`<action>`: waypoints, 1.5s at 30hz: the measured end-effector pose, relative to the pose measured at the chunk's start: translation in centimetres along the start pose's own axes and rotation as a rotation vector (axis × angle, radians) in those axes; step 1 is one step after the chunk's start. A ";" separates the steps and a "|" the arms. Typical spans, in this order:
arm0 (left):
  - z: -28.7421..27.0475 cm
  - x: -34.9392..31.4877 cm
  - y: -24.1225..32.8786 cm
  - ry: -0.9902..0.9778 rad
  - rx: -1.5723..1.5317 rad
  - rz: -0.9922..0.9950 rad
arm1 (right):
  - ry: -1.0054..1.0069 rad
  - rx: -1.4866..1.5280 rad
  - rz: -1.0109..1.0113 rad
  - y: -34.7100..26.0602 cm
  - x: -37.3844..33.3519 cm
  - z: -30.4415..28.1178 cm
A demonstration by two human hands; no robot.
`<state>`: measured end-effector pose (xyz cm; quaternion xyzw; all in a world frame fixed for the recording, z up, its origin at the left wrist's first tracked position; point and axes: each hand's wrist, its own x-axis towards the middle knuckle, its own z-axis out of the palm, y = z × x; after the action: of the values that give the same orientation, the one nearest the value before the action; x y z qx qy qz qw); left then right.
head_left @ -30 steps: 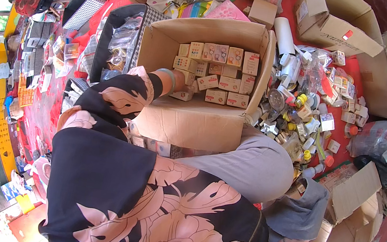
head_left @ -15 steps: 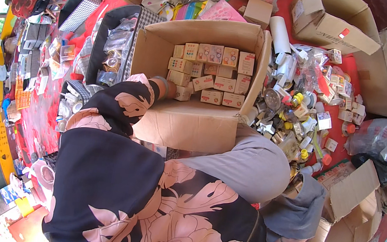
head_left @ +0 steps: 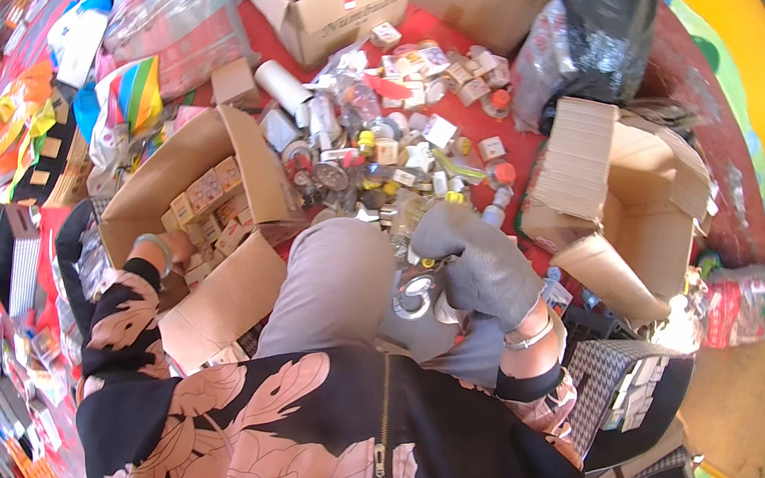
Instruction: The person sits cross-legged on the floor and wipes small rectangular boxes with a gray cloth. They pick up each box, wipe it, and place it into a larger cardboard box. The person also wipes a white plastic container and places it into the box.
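Left hand (head_left: 180, 249) is reaching into a carton (head_left: 220, 305), beside small boxes (head_left: 211, 188) sitting inside; grip hidden. Right hand (head_left: 489, 274), well apart, is wearing a gray glove (head_left: 507, 284) near a jumbled pile (head_left: 386, 152); grip unclear.

The black jacket (head_left: 311, 438) (pink-flowered) has a zip (head_left: 387, 395).

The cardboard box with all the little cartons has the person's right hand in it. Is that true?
Not quite. The head view shows the left hand in the cardboard box with all the little cartons; the right hand is outside it.
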<state>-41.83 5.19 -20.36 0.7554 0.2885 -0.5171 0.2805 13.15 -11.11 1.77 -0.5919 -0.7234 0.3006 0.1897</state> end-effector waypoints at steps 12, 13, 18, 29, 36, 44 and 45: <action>-26.9 -10.1 23.2 1.137 -0.580 0.452 | 0.587 0.775 0.050 -2.0 -4.1 -5.6; -28.9 -7.8 23.9 1.073 -0.501 0.410 | 0.678 0.702 0.067 -1.3 -4.6 -6.0; -37.4 5.3 27.1 0.837 -0.257 0.301 | 0.770 0.371 0.159 0.9 -4.5 -6.1; -41.3 25.7 34.1 0.863 -0.668 -0.144 | 0.543 0.229 0.379 4.4 -2.4 -8.0; -40.9 30.2 32.7 0.769 -0.828 -0.053 | 0.496 0.208 0.411 6.1 -0.9 -8.1; -44.8 21.5 30.8 0.365 -1.778 0.849 | 0.594 0.200 0.325 4.0 -2.7 -8.0; -45.9 17.1 31.7 0.268 -1.745 0.944 | 0.635 0.212 0.306 4.0 -3.2 -8.1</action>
<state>14.74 19.37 -18.35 0.3745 0.2667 0.1293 0.8786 21.97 -12.05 5.44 -0.7342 -0.4963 0.1998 0.4179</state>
